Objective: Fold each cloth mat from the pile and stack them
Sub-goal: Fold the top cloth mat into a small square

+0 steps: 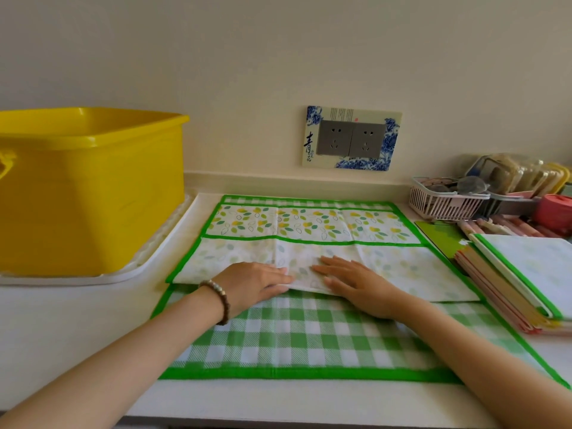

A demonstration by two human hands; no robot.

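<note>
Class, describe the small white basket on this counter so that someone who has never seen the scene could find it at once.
Find the grey double wall socket with its blue-and-white surround. Drop to the counter and go right along the wall: the small white basket is the first thing you meet. Alone among its neighbours, it has slotted white sides.

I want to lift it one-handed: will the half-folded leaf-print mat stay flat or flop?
Probably floppy: the leaf-print mat shows soft creases. The fold may spring open, since the left hand and right hand press it flat. Print shows through the flap, so likely thin, light.
</note>
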